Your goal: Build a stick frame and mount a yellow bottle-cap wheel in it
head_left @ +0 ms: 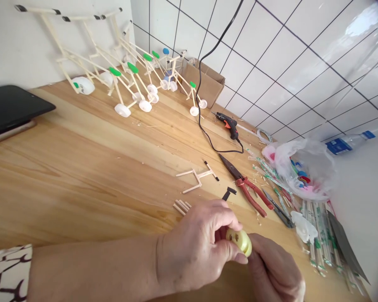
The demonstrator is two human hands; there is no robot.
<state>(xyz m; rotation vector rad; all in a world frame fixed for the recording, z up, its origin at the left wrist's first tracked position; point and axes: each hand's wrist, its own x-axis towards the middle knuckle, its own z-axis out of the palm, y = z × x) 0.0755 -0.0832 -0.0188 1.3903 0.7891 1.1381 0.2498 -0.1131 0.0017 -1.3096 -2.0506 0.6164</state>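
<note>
Head view: the yellow cap (240, 242) is pinched between both hands just above the tabletop (82, 167). Its round flat face, which bears two small dark marks, is turned up and slightly leftward. The left hand (195, 251) touches the cap from the cap's left, with thumb and fingers curled around that side and covering part of the rim. The right hand (275, 272) grips it from the cap's right and from below, so both hands are closed on the cap and neither is free.

Just beyond the cap, to its left, lies a small bundle of short sticks (182, 206). A little black piece (229, 193) lies straight beyond the cap. Farther beyond it is a glued stick frame (198, 176), its long axis running left to right. Red-handled pliers (250, 189) lie beyond the cap and to its right, handles pointing toward it. Well beyond the cap, a glue gun (228, 123) rests by the tiled wall, and wheeled stick models (129, 84) stand far off to its left.
</note>
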